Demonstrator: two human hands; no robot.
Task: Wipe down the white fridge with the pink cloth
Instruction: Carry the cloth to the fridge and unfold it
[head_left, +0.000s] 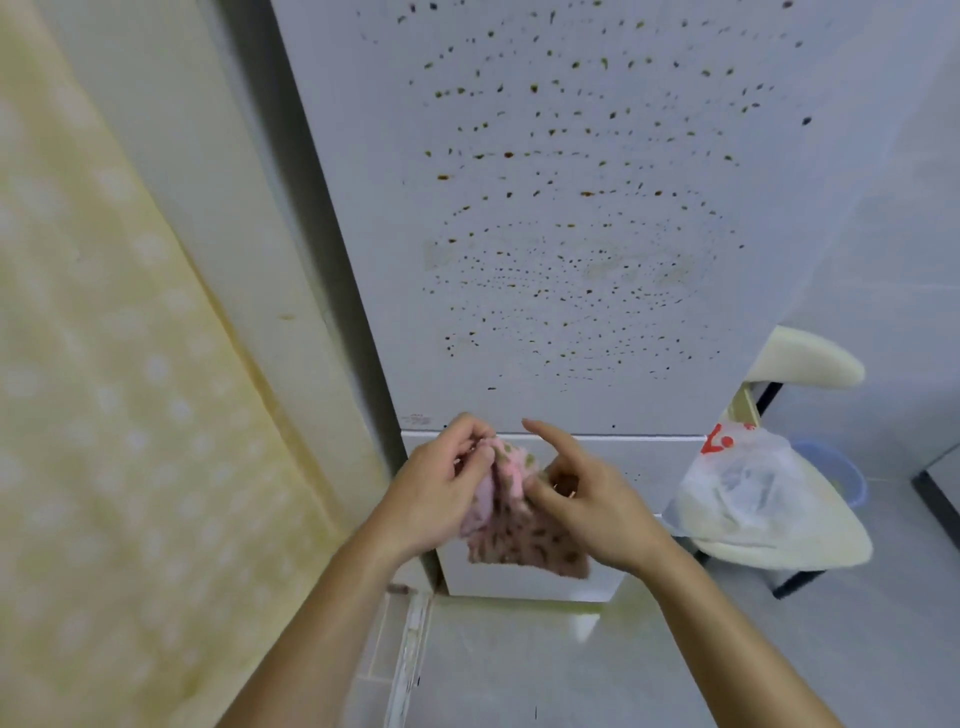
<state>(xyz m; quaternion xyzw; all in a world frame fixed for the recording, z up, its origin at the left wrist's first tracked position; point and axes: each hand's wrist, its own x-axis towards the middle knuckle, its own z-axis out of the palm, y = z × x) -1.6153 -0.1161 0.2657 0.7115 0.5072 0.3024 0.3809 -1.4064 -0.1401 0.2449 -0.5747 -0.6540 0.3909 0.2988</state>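
Yellow patterned wall (104, 415) at 9 o'clock. Left hand (441, 493) pinches the cloth (514, 535) by its top at 6 o'clock, in front of the fridge (571, 234); right hand (597, 514) grips its right side, index finger straight. Brown spots (508, 155) cover the fridge door at 12 o'clock; bag (737, 483) on chair (810, 358) at 3 o'clock.

Plastic bag (743, 483), apparently on chair (810, 545)
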